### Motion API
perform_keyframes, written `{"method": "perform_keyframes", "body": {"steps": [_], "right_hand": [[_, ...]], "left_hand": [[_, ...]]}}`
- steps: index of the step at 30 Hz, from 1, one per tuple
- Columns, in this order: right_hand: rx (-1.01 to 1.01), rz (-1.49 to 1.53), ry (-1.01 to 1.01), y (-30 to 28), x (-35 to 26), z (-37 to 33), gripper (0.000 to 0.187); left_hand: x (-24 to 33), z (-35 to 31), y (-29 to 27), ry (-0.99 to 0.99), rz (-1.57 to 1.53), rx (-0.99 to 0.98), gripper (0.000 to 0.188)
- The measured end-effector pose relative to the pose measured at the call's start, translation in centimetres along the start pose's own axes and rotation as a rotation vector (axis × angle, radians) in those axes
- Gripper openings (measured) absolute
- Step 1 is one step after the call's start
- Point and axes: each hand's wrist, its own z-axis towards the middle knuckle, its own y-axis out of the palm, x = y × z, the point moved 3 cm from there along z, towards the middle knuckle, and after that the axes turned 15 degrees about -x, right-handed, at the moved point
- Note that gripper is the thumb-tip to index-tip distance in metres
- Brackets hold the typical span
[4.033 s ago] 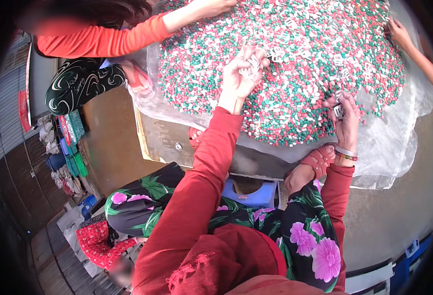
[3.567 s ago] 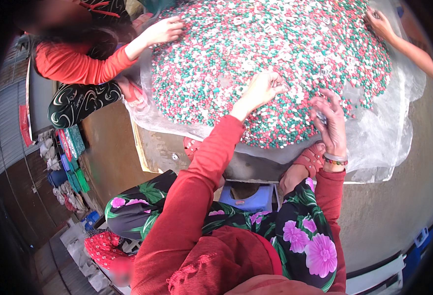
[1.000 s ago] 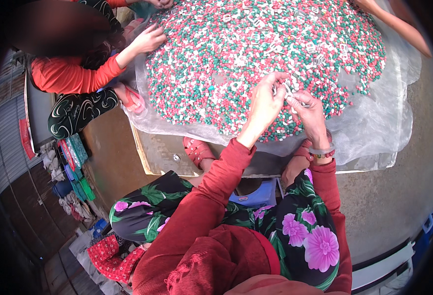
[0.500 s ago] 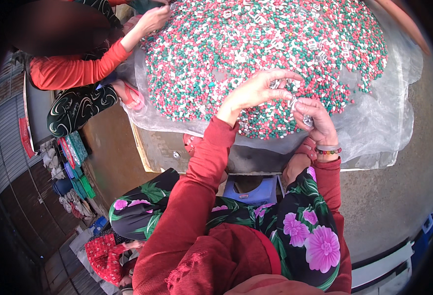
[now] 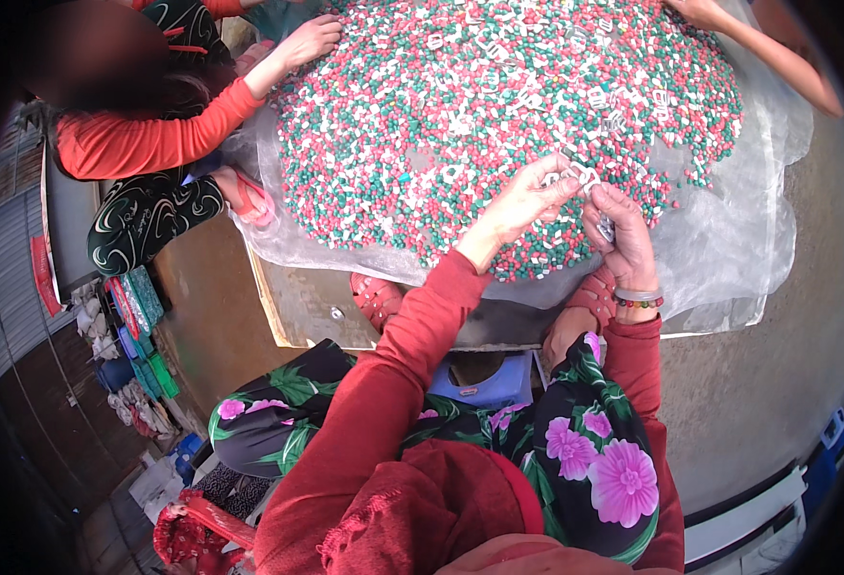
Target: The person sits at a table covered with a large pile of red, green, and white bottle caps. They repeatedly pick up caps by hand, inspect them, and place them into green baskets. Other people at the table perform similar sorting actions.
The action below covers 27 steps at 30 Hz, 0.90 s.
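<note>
My left hand reaches over the near right part of a wide heap of small red, green and white pieces. Its thumb and fingertips are closed on a small whitish plastic piece, whose exact kind is too small to tell. My right hand, with a beaded bracelet on its wrist, meets it there with thumb and forefinger pinched at that same piece. More clear plastic pieces show in its curled fingers. Loose pale frame-shaped plastic pieces lie scattered on top of the heap.
Translucent sheeting lies under the heap on a low board. A person in an orange sleeve sits at the left, and another person's arm reaches in at far right. A blue stool stands between my legs.
My left hand has closed from spread fingers to a pinch, at the piece by my right hand. The left person's hand has shifted slightly; a hand at far right has come into view.
</note>
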Motion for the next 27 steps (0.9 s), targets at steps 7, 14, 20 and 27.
{"method": "perform_keyframes", "body": {"steps": [7,14,20,27], "right_hand": [[0.027,-0.148,-0.001,0.6,1.0,0.3,0.015],[-0.056,-0.185,0.123,0.0,0.6,-0.8,0.020],[-0.051,-0.165,0.129,-0.2,0.6,-1.1,0.018],[0.001,-0.126,0.087,2.0,0.4,-0.4,0.013]], "left_hand": [[0.8,-0.5,0.5,0.117,0.269,0.236,0.023],[3.9,-1.3,1.0,0.158,0.888,0.035,0.023],[7.6,-0.9,3.5,0.194,1.401,-0.287,0.023],[7.4,0.5,2.9,0.208,1.361,-0.251,0.020]]}}
